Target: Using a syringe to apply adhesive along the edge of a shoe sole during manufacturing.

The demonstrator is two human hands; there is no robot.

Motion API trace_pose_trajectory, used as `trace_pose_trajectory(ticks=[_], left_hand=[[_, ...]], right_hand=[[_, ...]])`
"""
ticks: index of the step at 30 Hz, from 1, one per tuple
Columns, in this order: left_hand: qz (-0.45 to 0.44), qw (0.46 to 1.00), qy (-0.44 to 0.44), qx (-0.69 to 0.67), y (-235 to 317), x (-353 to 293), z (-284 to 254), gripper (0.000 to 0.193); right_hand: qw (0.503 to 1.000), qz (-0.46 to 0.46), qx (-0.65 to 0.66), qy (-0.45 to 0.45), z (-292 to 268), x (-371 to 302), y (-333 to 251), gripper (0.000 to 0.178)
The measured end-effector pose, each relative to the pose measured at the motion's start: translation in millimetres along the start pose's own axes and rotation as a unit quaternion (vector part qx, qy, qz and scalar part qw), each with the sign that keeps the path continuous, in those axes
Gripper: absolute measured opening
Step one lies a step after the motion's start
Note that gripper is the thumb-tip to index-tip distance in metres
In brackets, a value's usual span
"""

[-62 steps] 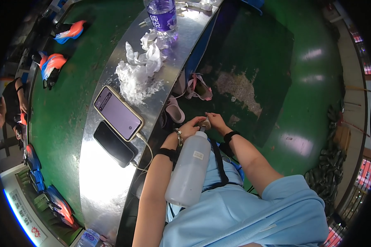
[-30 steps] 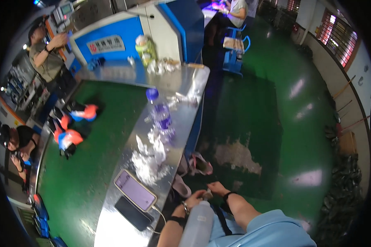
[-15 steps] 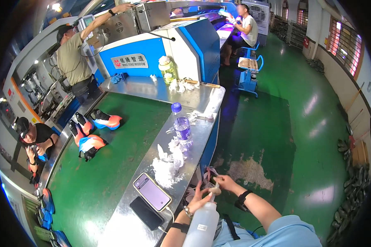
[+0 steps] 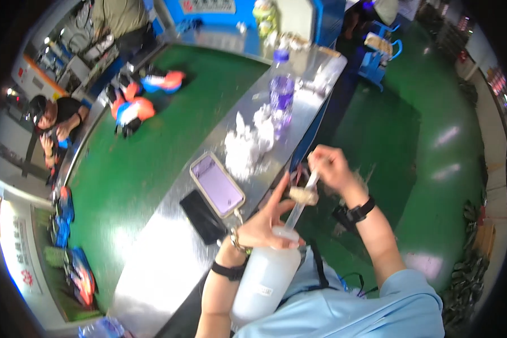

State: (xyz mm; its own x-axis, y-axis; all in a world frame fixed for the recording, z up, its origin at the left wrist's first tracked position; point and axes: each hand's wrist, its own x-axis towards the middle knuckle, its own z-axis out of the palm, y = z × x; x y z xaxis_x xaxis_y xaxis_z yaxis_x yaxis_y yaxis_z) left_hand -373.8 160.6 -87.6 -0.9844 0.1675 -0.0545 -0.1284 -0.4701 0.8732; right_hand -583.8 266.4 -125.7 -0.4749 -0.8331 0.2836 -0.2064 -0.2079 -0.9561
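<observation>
A translucent white squeeze bottle (image 4: 267, 276) leans against my blue shirt, its long thin nozzle (image 4: 294, 218) slanting up and to the right. My left hand (image 4: 259, 228) grips the bottle at its neck, with one finger stretched up beside the nozzle. A beige wad (image 4: 303, 195) is wrapped around the nozzle partway up. Above that wad, my right hand (image 4: 330, 168) is closed on the upper end of the nozzle; the fingers hide the tip.
On the metal ledge (image 4: 163, 253) to my left lie a light-cased phone (image 4: 217, 185), a black phone (image 4: 203, 217), crumpled white tissue (image 4: 248, 143) and a purple-labelled bottle (image 4: 281, 93). Colourful shoes (image 4: 134, 111) sit on the green conveyor belt (image 4: 129, 180). A person (image 4: 56, 121) works across it.
The view has tilted downward. My right hand has come up along the nozzle, above the beige wad, which now shows plainly. My left hand still holds the bottle.
</observation>
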Motion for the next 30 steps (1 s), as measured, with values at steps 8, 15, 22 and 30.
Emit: trace_pose_trajectory(ticks=[8,15,22,30], left_hand=[[0.188,0.865,0.238,0.399,59.6,-62.0,73.9,0.111],[0.442,0.609,0.524,0.401,79.9,-71.2,84.5,0.117],[0.493,0.493,0.54,0.471,150.6,-40.8,54.5,0.096],[0.539,0.33,0.514,0.579,196.3,-0.1,-47.8,0.084]], right_hand=[[0.979,-0.144,0.136,0.058,40.5,3.1,-98.8,0.022],[0.902,-0.07,0.284,0.317,30.3,18.5,-106.4,0.018],[0.863,0.135,0.321,0.366,15.7,-1.3,-71.9,0.019],[0.837,0.215,0.379,0.33,5.9,-2.3,-34.1,0.02]])
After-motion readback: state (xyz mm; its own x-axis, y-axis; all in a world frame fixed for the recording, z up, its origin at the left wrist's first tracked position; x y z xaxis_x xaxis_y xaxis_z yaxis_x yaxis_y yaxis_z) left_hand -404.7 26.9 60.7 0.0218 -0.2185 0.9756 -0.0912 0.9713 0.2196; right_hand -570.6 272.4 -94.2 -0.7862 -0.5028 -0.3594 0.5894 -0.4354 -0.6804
